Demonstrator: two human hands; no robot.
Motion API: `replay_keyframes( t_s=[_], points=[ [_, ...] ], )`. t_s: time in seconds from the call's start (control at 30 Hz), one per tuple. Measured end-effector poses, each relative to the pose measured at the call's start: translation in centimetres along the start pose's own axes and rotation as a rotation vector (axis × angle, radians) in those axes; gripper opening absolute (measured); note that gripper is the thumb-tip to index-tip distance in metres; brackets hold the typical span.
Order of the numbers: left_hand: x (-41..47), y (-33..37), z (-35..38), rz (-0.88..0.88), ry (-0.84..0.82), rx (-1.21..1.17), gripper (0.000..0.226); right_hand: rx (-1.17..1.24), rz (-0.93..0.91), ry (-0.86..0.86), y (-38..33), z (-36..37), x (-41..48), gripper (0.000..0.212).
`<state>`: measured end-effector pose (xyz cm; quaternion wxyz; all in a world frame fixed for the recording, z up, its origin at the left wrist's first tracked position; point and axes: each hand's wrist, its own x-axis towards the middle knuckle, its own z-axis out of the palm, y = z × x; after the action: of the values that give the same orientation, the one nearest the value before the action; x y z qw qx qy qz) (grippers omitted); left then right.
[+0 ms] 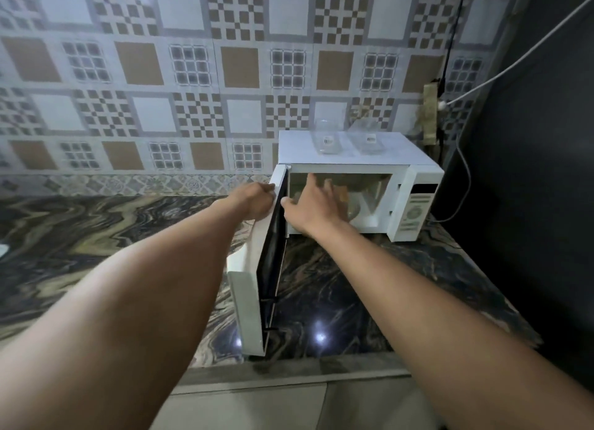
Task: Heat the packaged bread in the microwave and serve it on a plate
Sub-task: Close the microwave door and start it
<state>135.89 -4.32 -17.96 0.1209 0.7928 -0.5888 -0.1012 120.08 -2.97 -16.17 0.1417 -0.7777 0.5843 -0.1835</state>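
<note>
A white microwave (414, 201) stands on the marble counter at the back right, its door (257, 288) swung wide open toward me. My left hand (254, 201) grips the top edge of the door near the hinge. My right hand (313, 207) reaches into the cavity with its fingers spread forward; the motion is blurred. Something yellowish-brown, probably the bread (344, 194), shows just past the fingertips over the glass turntable (356, 209). Whether the fingers hold it cannot be made out.
Two clear glass jars (328, 138) (369, 138) sit on the microwave's top. A dark wall or cabinet (530, 172) closes the right side, with a white cable (463, 178) hanging beside it. The marble counter (96, 236) stretches left; its front edge (289, 375) is near me.
</note>
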Motion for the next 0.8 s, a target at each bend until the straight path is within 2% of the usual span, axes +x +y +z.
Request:
replay_keyframes(
  t_s=[0.17, 0.37, 0.7, 0.8],
  points=[
    [0.4, -0.7, 0.3, 0.047, -0.1, -0.048, 0.05, 0.011, -0.01, -0.111, -2.5, 2.7, -2.4, 0.07],
    [-0.4, 0.1, -0.5, 0.117, -0.133, 0.009, 0.053, 0.051, 0.002, -0.23, -3.4, 5.7, -3.6, 0.05],
    [0.2, 2.1, 0.9, 0.247, -0.147, 0.084, 0.056, 0.029, 0.073, -0.219, -0.8, 2.9, -4.0, 0.044],
    [0.8, 3.2, 1.9, 0.261, -0.117, 0.093, 0.067, 0.011, 0.101, -0.173, 0.8, 2.0, -3.6, 0.046]
  ],
)
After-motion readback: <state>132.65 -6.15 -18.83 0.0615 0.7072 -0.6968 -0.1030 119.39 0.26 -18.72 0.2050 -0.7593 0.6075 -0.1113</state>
